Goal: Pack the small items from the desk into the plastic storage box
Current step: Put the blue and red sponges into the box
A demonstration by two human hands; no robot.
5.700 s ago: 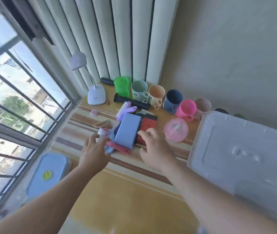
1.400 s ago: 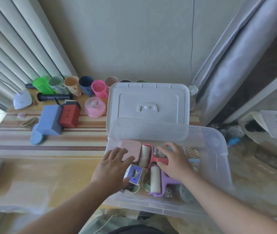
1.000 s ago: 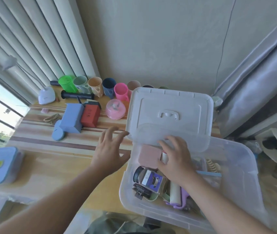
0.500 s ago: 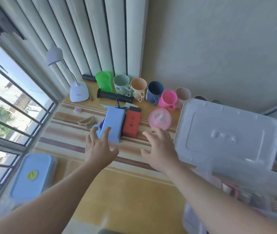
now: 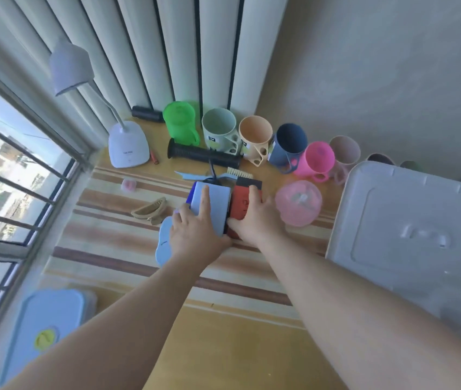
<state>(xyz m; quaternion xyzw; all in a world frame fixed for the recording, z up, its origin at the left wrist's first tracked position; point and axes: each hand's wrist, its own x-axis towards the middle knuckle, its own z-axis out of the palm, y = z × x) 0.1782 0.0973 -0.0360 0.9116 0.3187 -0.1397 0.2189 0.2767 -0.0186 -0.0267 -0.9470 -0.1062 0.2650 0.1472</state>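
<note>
A light blue box [image 5: 218, 201] and a red box [image 5: 240, 205] lie side by side on the striped desk [image 5: 105, 237]. My left hand [image 5: 195, 235] lies on the blue box, index finger stretched along its top, other fingers at its left side. My right hand [image 5: 257, 218] clasps the red box, thumb in the gap between the two boxes. The storage box's white lid [image 5: 409, 235] fills the right; the box itself is out of view. A round pale blue piece [image 5: 163, 246] lies under my left wrist.
Several mugs, among them green [image 5: 181, 125], beige [image 5: 254, 142] and pink [image 5: 315, 159], line the wall. A black grip [image 5: 204, 154], white lamp [image 5: 128, 144], brush [image 5: 237, 174], pink dome [image 5: 298, 202], hair clip [image 5: 150, 211] and a blue container [image 5: 46, 327] share the desk.
The view swung from the storage box back to the desk. Both hands left the box, reached forward and came down on the blue and red boxes.
</note>
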